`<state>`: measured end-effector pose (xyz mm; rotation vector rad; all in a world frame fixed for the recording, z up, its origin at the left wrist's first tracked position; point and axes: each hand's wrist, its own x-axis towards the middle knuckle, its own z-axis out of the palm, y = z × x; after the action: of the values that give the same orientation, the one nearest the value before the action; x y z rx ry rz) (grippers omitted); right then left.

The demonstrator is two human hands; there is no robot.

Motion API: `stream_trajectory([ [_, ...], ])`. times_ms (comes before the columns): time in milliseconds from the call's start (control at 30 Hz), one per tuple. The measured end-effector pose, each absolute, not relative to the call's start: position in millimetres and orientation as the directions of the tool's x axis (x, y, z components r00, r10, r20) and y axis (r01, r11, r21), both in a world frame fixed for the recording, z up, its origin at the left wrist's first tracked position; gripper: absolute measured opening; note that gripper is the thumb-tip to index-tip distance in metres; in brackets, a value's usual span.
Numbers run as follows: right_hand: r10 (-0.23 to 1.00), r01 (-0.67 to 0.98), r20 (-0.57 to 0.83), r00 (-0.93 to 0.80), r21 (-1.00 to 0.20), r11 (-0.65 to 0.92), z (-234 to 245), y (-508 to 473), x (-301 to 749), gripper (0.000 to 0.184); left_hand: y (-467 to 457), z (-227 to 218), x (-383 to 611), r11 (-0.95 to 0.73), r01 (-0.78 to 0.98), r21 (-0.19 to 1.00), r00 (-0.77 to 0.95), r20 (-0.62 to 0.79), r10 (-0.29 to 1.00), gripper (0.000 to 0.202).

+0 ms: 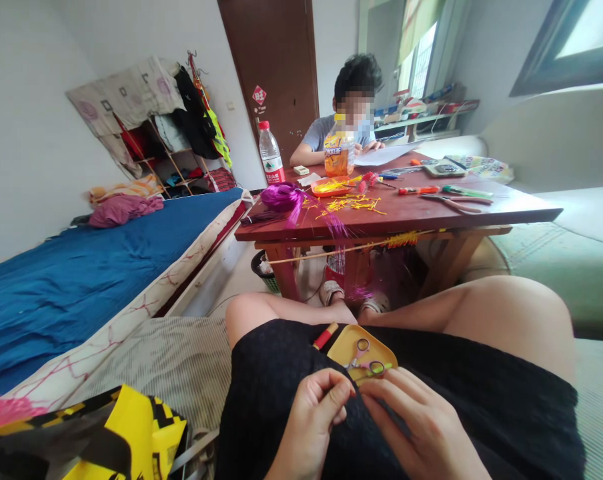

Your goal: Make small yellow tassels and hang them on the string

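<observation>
My left hand (312,408) is closed in a pinch above my lap, thumb against the curled forefinger. Whatever lies between those fingertips is too small to make out. Close by on the right, my right hand (417,415) has its fingers drawn together, their tips hidden from me. Just beyond both hands a small yellow tray (342,342) rests on the black cloth over my lap. Scissors (363,345) with pink handles lie in it, beside a yellow-green piece partly covered by my right hand. A red roll with a tan end (325,337) lies left of the tray.
A red table (301,227) ahead carries purple strands (281,197), yellow pieces (354,205), pliers (454,203), a water bottle (272,157) and an orange drink bottle (337,153). A thin stick (331,252) with yellow tufts juts below its edge. Another person (311,141) sits opposite with paper.
</observation>
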<state>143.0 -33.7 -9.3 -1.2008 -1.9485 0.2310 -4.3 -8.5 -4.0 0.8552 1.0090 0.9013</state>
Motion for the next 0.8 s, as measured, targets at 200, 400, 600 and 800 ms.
stream_trajectory([
  [200, 0.820, 0.692, 0.529, -0.219, -0.508, 0.512, -8.4, -33.7, 141.5, 0.020, -9.0, -3.6, -5.7, 0.355, -0.149, 0.923, 0.259, -0.310, 0.915, 0.028],
  [400, 0.821, 0.684, 0.538, -0.191, -0.527, 0.505, -7.5, -34.0, 138.8, 0.024, -9.1, -1.6, -4.3, 0.354, -0.124, 0.927, 0.247, -0.317, 0.916, 0.030],
  [600, 0.840, 0.692, 0.505, -0.198, -0.534, 0.485, -8.4, -35.5, 137.4, 0.024, -8.5, -2.6, -5.5, 0.307, -0.042, 0.951, 0.256, -0.287, 0.923, 0.030],
  [800, 0.830, 0.722, 0.517, -0.209, -0.491, 0.488, -7.3, -36.1, 137.4, 0.025, -7.0, 4.3, -7.6, 0.080, 0.201, 0.976, 0.236, -0.127, 0.963, 0.030],
])
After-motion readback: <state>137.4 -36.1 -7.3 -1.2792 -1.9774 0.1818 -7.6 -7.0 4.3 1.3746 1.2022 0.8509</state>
